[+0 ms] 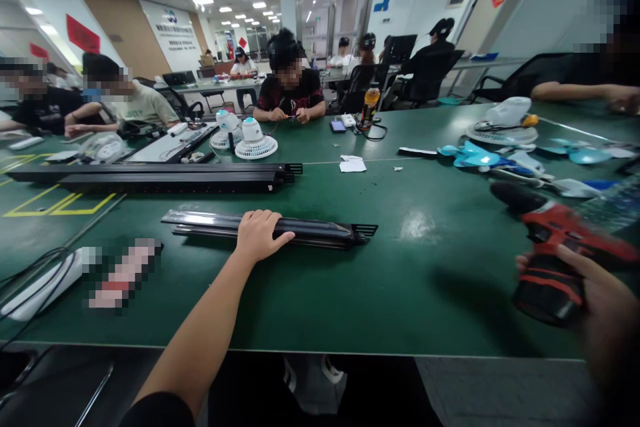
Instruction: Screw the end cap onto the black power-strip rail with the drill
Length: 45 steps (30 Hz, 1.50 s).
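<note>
My left hand (pixel 259 235) lies over the middle of a long, glossy black housing (pixel 317 229) with a slotted end at its right. Its fingers curl over the far edge and the thumb points right along the top. The housing lies flat on the green table (pixel 350 307). At the right, my right hand (pixel 603 297) grips a red and black cordless drill (pixel 550 230), held up above the table. The drill is blurred by motion, and its black front end points left, away from the housing. Most of my right hand's fingers are hidden behind the drill.
Two more long black housings (pixel 170 179) lie farther back. Beyond them stand white fan parts (pixel 256 140). Blue fan blades (pixel 470 155) and a white fan base (pixel 503 130) lie at the back right. A bottle (pixel 369 109) stands near a person (pixel 290 90) across the table. Cables (pixel 37 260) run at the left.
</note>
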Available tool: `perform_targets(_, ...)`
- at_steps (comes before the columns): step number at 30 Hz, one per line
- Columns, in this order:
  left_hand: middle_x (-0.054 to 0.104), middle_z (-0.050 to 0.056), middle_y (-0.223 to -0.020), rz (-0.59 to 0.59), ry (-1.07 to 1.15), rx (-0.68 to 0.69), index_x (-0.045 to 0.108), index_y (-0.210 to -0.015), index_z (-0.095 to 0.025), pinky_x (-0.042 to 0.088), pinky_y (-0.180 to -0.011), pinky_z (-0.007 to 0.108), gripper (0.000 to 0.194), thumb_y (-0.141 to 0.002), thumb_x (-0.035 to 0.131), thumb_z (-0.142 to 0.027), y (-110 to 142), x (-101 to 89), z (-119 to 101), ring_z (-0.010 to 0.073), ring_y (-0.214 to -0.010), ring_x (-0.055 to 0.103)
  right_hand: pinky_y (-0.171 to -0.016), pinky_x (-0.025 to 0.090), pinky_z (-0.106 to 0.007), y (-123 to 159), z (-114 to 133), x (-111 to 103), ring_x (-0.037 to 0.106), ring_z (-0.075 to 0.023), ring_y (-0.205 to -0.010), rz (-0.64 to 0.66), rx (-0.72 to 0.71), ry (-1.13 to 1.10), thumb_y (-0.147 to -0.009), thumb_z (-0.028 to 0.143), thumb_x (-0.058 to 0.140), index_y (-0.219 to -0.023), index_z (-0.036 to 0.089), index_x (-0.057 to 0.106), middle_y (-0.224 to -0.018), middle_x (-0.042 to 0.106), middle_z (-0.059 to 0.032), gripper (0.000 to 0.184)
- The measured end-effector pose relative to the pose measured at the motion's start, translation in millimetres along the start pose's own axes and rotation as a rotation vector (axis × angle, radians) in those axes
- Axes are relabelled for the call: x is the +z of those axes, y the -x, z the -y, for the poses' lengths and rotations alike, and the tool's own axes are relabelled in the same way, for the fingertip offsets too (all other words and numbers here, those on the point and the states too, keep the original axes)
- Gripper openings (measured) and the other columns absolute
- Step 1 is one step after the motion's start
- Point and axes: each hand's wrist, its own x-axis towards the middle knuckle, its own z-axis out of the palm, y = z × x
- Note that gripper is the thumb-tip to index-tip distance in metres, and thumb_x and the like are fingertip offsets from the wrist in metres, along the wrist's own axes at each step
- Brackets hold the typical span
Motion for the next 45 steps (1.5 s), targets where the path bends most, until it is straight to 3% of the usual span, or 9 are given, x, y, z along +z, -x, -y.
perform_targets(3,0.075,0.01,-0.102,0.006,0.003,-0.004,0.071,-0.111,-0.021,0.043,-0.093,0.048,0.055,-0.097,0.05,-0.07,0.2,0.4,0.2,0.0319,-0.098,0.066,-0.056,0.063,-0.035,33.0,-0.7,19.2,0.069,-0.0214,-0.073,0.021,-0.146,-0.088,-0.091,0.042,0.072,-0.097,0.02,0.076,-0.094,0.072,-0.0088,0.023)
perform_targets(6,0.075,0.01,-0.103,0.01,0.008,-0.003,0.071,-0.111,-0.02,0.043,-0.094,0.049,0.055,-0.098,0.05,-0.069,0.3,0.7,0.8,0.0318,-0.097,0.066,-0.063,0.061,-0.038,60.1,-1.3,38.8,0.06,-0.018,-0.07,0.094,-0.259,-0.189,-0.074,0.081,0.075,-0.095,0.022,0.073,-0.079,0.063,-0.002,0.063)
perform_targets(10,0.074,0.011,-0.104,0.013,0.017,-0.005,0.071,-0.112,-0.02,0.042,-0.095,0.049,0.055,-0.098,0.05,-0.069,0.5,0.2,0.7,0.0324,-0.098,0.066,-0.065,0.054,-0.037,79.4,-5.4,55.4,0.047,-0.0145,-0.061,0.179,-0.354,-0.215,-0.062,0.09,0.075,-0.095,0.023,0.073,-0.062,0.052,0.0037,0.074)
perform_targets(15,0.074,0.011,-0.104,0.007,0.03,-0.007,0.072,-0.113,-0.021,0.043,-0.095,0.049,0.056,-0.097,0.05,-0.069,0.8,0.3,0.3,0.0324,-0.1,0.066,-0.058,0.045,-0.039,86.2,-9.1,60.4,0.05,-0.0167,-0.052,0.222,-0.333,-0.283,-0.032,0.079,0.089,-0.082,0.026,0.069,-0.07,0.069,-0.0001,0.076)
perform_targets(19,0.075,0.01,-0.104,-0.011,0.006,0.006,0.071,-0.112,-0.021,0.043,-0.093,0.048,0.058,-0.097,0.048,-0.072,1.2,1.8,2.4,0.0319,-0.098,0.066,-0.06,0.045,-0.035,95.9,-13.5,54.8,0.044,-0.0098,-0.054,0.404,-0.23,-0.307,-0.04,0.066,0.1,-0.093,0.028,0.074,-0.097,0.074,-0.0009,0.07)
perform_targets(23,0.075,0.01,-0.102,-0.022,-0.004,0.007,0.071,-0.11,-0.021,0.043,-0.092,0.048,0.058,-0.097,0.048,-0.072,1.7,1.5,7.1,0.0318,-0.097,0.066,-0.051,0.04,-0.031,107.3,-24.9,49.0,0.029,-0.0079,-0.051,0.444,-0.115,-0.349,-0.045,0.069,0.099,-0.093,0.026,0.076,-0.074,0.06,0.0032,0.069)
perform_targets(28,0.075,0.011,-0.102,-0.012,0.006,-0.007,0.071,-0.11,-0.021,0.043,-0.094,0.048,0.056,-0.097,0.049,-0.07,2.5,-0.9,11.1,0.032,-0.098,0.066,-0.047,0.042,-0.026,114.8,-39.6,42.2,0.034,-0.0108,-0.053,0.514,0.094,-0.333,-0.053,0.074,0.094,-0.1,0.026,0.074,-0.059,0.041,0.0064,0.07)
perform_targets(37,0.075,0.01,-0.104,-0.009,0.015,-0.015,0.072,-0.112,-0.022,0.043,-0.095,0.048,0.055,-0.097,0.051,-0.07,3.6,0.0,10.9,0.032,-0.1,0.066,-0.043,0.044,-0.024,108.9,-60.0,42.6,0.036,-0.012,-0.051,0.625,0.322,-0.247,-0.075,0.076,0.077,-0.106,0.02,0.075,-0.055,0.037,0.0044,0.064)
perform_targets(45,0.075,0.011,-0.105,-0.013,0.035,-0.015,0.072,-0.113,-0.021,0.043,-0.097,0.049,0.055,-0.097,0.051,-0.07,4.7,-1.1,10.9,0.0326,-0.101,0.066,-0.045,0.047,-0.025,96.1,-70.8,38.8,0.042,-0.0136,-0.05,0.66,0.512,-0.174,-0.073,0.065,0.082,-0.096,0.021,0.074,-0.053,0.045,0.0018,0.05)
